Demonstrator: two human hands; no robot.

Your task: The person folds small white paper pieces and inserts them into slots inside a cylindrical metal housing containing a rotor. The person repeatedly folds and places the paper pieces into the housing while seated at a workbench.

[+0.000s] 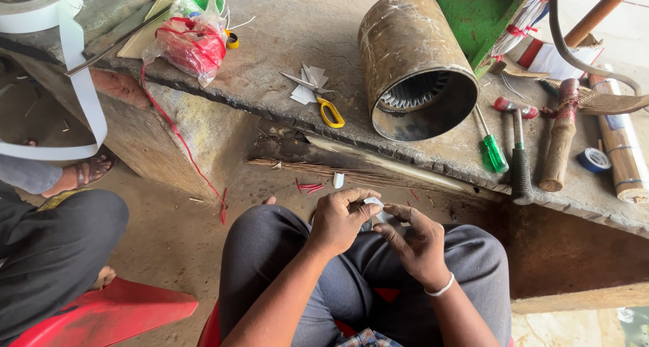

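Observation:
My left hand and my right hand meet above my knees, both pinching a small white folded paper slip. The slip is mostly hidden by my fingers. I sit low on a red stool, facing a concrete bench. On the bench right ahead lies a rusty motor stator cylinder on its side, its slotted bore facing me. Yellow-handled scissors lie on cut white paper pieces to its left.
A green screwdriver, a hammer and a wooden mallet lie on the bench at right, with blue tape. A bag of red wire sits at left. Another person's leg is at left. White paper strip roll hangs top left.

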